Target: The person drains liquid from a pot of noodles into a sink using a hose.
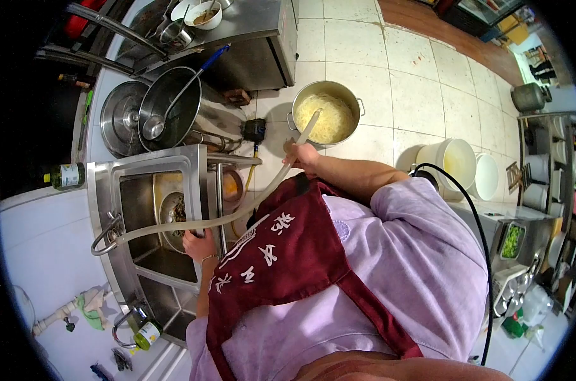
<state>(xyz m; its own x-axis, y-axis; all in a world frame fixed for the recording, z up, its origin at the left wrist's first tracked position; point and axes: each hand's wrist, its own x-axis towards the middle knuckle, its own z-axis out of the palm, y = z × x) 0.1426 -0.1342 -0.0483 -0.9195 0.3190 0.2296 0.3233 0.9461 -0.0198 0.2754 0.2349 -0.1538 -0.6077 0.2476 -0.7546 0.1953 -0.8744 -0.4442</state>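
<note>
The hose (221, 221) is run from the faucet (95, 244), across the sink (137, 190) and past the apron front, to the pot (331, 89). The pot is stood upright on the tiled floor, and pale strands (331, 119) are held in it. The free end of the hose is aimed down over the strands.

The hose is gripped near its free end by the right hand (302, 159), with the fingers closed around it. The left hand (199, 245) is placed at the front rim of the sink, below the hose; whether the rim is gripped or only touched cannot be told.

Progress, as judged: routing of the hose is complete, and the work at the pot appears to be under way. Flow from the hose cannot be confirmed, so the amount left to be done cannot be stated. Withdrawal of the hose is not yet done.

A bowl (167, 204) with dark scraps is set in the sink and is crossed by the hose. The direct path from sink to pot is partly obstructed by the sink frame (220, 200) and a black box (254, 130). A tall pot (180, 95), with a ladle (154, 127) laid in it, is located beyond the sink, beside a lid (118, 117). White buckets (430, 155) are stood on the opposite side, well apart from the pot.
</note>
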